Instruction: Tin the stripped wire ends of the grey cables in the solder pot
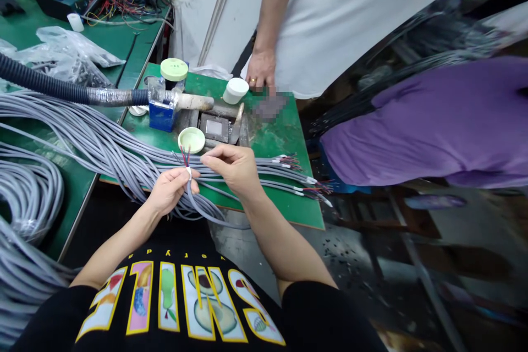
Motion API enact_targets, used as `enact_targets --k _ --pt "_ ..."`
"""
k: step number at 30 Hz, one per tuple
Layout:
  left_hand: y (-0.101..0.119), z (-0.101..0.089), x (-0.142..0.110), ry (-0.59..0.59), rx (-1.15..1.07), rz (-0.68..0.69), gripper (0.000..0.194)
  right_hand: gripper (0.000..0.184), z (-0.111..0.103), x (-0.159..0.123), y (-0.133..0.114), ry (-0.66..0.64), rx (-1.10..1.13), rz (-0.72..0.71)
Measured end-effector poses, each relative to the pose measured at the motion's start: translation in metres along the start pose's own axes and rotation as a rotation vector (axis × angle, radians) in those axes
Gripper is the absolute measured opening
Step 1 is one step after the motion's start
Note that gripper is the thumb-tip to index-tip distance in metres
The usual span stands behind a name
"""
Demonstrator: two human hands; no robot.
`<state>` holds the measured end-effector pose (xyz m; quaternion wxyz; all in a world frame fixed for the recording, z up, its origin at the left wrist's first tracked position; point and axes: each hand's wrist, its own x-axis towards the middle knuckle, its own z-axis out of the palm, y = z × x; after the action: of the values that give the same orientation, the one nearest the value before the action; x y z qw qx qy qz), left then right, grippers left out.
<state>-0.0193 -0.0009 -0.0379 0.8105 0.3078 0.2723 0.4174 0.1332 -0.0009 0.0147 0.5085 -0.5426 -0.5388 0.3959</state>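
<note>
My left hand (171, 191) pinches a grey cable (190, 184) just below its stripped end. A white band wraps the cable there, and thin red and dark wires (186, 157) fan upward from it. To the right, my right hand (236, 169) is closed, thumb and index fingertips together, a little apart from those wires. Whether anything tiny sits between these fingertips cannot be made out. A shallow pale-green lid (191, 139) lies just beyond the wires. Beneath both hands runs a bundle of grey cables (136, 159), whose stripped ends (289, 161) lie at the right.
Behind the lid is a solder pot (214, 127) with a scraper (236, 124) beside it. A hose nozzle (193, 102), blue box (161, 115) and white jar (236, 91) stand around it. Another person's hand (262, 70) rests at the green board's far edge. Coiled cable (28, 192) lies left.
</note>
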Motion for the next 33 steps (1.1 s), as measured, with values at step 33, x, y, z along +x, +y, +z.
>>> enact_targets --k 33 --pt "0.0 0.007 0.008 0.072 0.07 0.141 0.039 0.022 -0.018 0.004 -0.033 -0.206 -0.672 -0.544"
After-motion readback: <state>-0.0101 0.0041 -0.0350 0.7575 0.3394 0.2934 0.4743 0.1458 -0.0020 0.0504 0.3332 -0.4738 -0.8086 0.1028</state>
